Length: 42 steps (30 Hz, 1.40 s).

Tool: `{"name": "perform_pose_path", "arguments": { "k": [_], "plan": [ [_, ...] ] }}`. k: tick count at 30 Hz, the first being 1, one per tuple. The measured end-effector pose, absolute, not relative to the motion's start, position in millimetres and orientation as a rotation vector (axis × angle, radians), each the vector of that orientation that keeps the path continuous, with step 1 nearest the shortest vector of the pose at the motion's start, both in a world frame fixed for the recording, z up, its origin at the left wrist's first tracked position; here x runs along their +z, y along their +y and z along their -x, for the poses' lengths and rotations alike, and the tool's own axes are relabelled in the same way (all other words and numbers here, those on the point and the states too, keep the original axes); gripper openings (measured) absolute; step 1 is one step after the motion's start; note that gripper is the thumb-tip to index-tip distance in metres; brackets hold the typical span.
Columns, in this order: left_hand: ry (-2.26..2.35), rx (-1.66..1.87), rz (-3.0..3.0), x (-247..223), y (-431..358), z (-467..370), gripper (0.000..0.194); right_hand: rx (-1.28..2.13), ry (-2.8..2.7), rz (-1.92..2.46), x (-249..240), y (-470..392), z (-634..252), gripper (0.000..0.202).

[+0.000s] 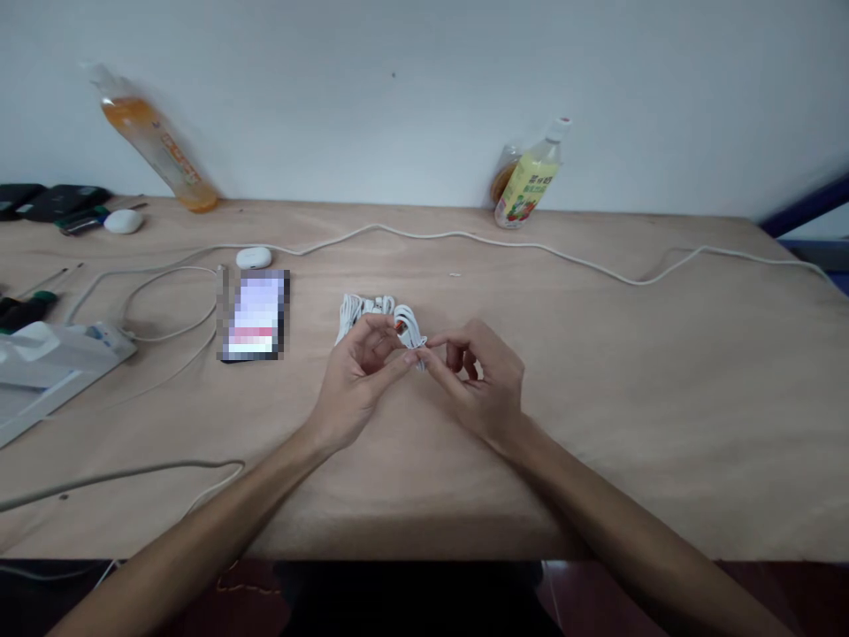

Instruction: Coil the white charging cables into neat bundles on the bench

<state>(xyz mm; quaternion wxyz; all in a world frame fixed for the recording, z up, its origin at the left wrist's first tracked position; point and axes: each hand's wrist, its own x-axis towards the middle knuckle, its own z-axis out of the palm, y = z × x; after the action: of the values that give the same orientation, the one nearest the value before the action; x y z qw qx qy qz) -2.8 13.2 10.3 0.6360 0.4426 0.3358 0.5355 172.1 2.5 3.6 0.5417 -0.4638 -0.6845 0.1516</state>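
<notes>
A coiled white cable (pixel 409 324) is held up between my two hands over the middle of the table. My left hand (pixel 362 376) pinches it from the left with thumb and fingers. From the right, my right hand (pixel 481 376) has its thumb and forefinger closed at the coil's lower end, where a thin tie or cable end shows. Something small and red sits inside the loops. Just behind my left hand lie more bundled white cables (pixel 351 311), partly hidden by my fingers.
A phone (pixel 257 310) and a white earbud case (pixel 254 257) lie to the left. A long white cord (pixel 464 235) crosses the wooden table (pixel 630 389). Against the wall lean an orange drink bottle (pixel 156 146) and a yellow-labelled bottle (pixel 531 181). A white box (pixel 59 363) stands far left.
</notes>
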Motion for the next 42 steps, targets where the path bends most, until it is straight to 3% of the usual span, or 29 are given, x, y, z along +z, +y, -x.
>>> {"name": "perform_pose_path", "arguments": {
  "k": [35,42],
  "plan": [
    [0.875,1.25,-1.056,9,15,4,0.037,-0.061,-1.852,1.0,-7,11,-175,0.009],
    [0.895,1.22,-1.022,8,16,4,0.043,-0.001,-1.97,1.04,-13,21,-184,0.019]
  ]
}}
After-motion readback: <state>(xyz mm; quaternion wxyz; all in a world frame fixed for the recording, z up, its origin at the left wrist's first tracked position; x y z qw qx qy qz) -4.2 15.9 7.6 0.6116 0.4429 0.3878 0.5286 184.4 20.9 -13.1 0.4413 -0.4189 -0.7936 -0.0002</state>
